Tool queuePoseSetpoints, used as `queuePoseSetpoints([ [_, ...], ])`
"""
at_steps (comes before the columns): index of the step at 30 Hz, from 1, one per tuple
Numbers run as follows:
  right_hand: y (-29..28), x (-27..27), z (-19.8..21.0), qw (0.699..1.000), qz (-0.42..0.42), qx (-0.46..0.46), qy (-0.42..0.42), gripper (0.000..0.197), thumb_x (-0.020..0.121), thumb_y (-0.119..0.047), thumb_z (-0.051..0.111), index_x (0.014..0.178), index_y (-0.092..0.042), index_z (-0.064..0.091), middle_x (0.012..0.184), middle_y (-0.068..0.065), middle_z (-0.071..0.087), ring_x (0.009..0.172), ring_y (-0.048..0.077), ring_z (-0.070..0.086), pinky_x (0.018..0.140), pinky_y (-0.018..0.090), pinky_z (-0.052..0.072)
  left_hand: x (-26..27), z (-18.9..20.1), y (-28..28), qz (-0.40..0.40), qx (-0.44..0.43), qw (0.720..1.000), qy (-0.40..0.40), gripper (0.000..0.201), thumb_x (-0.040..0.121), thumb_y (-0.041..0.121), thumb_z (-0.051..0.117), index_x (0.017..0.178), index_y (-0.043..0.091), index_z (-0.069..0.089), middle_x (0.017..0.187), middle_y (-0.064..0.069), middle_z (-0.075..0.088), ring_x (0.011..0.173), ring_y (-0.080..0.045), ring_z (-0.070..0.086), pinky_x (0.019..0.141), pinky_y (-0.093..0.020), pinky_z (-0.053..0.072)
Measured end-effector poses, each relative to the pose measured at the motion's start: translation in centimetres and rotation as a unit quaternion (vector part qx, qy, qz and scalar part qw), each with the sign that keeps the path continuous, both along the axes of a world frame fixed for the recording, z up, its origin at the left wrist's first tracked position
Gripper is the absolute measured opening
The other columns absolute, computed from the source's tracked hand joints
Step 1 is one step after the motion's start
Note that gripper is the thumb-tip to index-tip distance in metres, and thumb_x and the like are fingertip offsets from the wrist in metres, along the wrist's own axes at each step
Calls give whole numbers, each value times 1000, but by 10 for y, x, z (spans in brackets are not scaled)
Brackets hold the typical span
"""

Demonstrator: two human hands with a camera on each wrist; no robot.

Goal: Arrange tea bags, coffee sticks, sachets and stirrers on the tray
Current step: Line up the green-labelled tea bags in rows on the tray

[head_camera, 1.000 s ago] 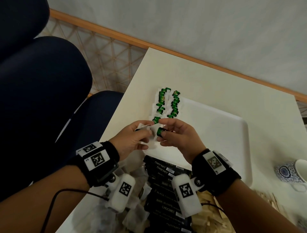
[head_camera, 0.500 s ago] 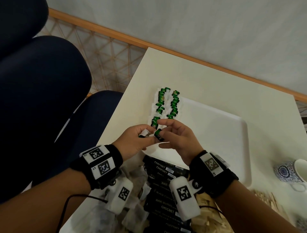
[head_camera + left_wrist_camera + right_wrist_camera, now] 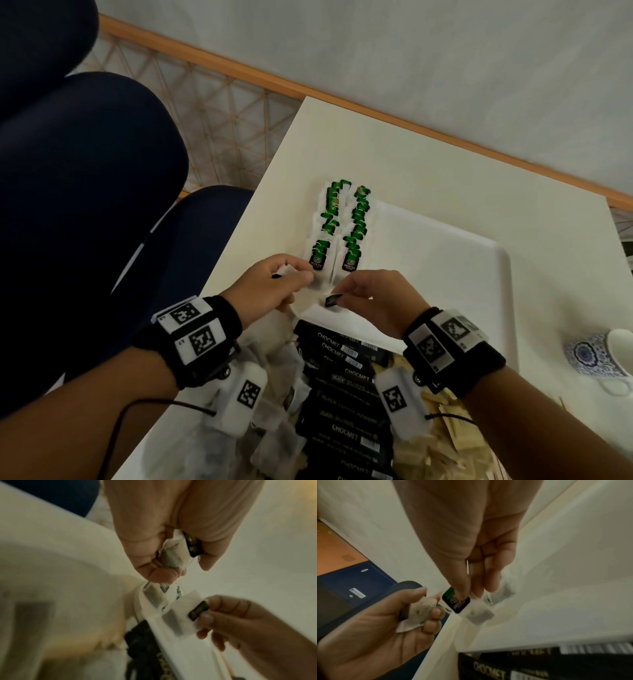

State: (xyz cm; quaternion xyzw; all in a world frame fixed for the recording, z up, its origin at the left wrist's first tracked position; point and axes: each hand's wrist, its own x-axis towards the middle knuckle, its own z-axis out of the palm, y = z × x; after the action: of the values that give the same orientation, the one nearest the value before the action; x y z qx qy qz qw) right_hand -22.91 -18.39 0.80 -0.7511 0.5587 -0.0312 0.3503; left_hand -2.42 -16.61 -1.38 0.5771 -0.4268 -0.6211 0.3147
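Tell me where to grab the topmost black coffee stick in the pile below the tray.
Take the topmost black coffee stick across its narrow width near the right end, coming from above. It lies flat and long beside the tray, its left end is close to the loose tea bags, and the right hand hovers nearest, though it is pinching a tea bag tag.

A cream table (image 3: pixel 428 164) carries a white tray (image 3: pixel 445 274), black coffee sticks (image 3: pixel 346 377) and a patterned cup (image 3: pixel 596 356).
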Motion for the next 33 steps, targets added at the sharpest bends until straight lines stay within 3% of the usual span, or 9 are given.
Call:
queuePoseSetpoints([
  [3, -11, -4, -12, 999, -34, -5, 16, 10, 89, -30, 63, 96, -29, 70, 72, -11, 66, 70, 11, 59, 67, 23, 47, 3, 3, 1, 26, 93, 990, 102, 28, 96, 26, 50, 114, 7, 61, 89, -7, 57, 72, -16, 55, 65, -28, 49],
  [6, -25, -9, -16, 998, -59, -28, 17, 12, 90, -29, 61, 98, -26, 70, 69, -8, 64, 64, 11, 55, 58, 19, 41, 6, 5, 1, 31, 130, 976, 171, 35, 97, 35, 43, 108, 9, 64, 90, -8, 59, 72, -18, 57, 66, -31, 50],
  [10, -36, -11, -20, 996, -80, -30, 34, 13, 90, -28, 60, 102, -28, 66, 68, -15, 56, 69, 9, 53, 67, 24, 42, 6, 6, -1, 37, 155, 968, 196, 45, 96, 47, 38, 107, 12, 64, 83, -7, 60, 69, -19, 56, 64, -33, 47],
  [13, -35, -12, -21, 993, -92, -67, 37, 19, 88, -31, 62, 107, -34, 61, 82, -15, 54, 78, 9, 54, 71, 24, 41, 2, 5, -2, 38, 162, 966, 199, 50, 94, 51, 38, 109, 11, 64, 74, -6, 55, 65, -19, 54, 63, -33, 47],
  [16, -23, -1, -8, 989, -89, -110, -51, 19, 84, -32, 67, 103, -34, 61, 84, -10, 57, 73, 6, 56, 67, 20, 41, -3, 4, -3, 44, 171, 965, 196, 53, 92, 56, 38, 110, 12, 62, 70, -4, 49, 63, -19, 50, 60, -32, 46],
  [22, 12, 40, 14, 983, -37, 22, -177, 38, 73, -38, 78, 105, -36, 57, 85, -14, 62, 77, 4, 59, 70, 17, 49, -21, 14, -3, -17, 165, 963, 212, 54, 93, 62, 28, 100, 20, 62, 82, 4, 60, 63, -10, 55, 61, -29, 40],
  [25, 12, 46, 7, 976, -68, 0, -205, 17, 83, -26, 70, 97, -29, 60, 77, -12, 64, 66, 1, 60, 63, 15, 47, -24, 14, -3, -20, 148, 970, 194, 56, 91, 65, 31, 104, 20, 62, 93, -5, 52, 78, -17, 48, 64, -30, 40],
  [30, 0, 34, 0, 923, -187, 86, -326, 20, 87, 0, 61, 88, -20, 62, 70, 0, 66, 55, 11, 58, 48, 23, 45, -19, 13, -3, 0, 104, 979, 175, 37, 97, 35, 38, 116, 9, 57, 94, -8, 57, 81, -16, 52, 69, -30, 45],
  [33, -2, 27, 2, 913, -206, 85, -341, 20, 88, -2, 61, 95, -21, 62, 71, 4, 69, 57, 17, 61, 47, 21, 45, -15, 9, -2, 41, 89, 981, 165, 12, 97, 17, 49, 102, 11, 58, 93, -11, 60, 75, -18, 60, 63, -26, 52],
])
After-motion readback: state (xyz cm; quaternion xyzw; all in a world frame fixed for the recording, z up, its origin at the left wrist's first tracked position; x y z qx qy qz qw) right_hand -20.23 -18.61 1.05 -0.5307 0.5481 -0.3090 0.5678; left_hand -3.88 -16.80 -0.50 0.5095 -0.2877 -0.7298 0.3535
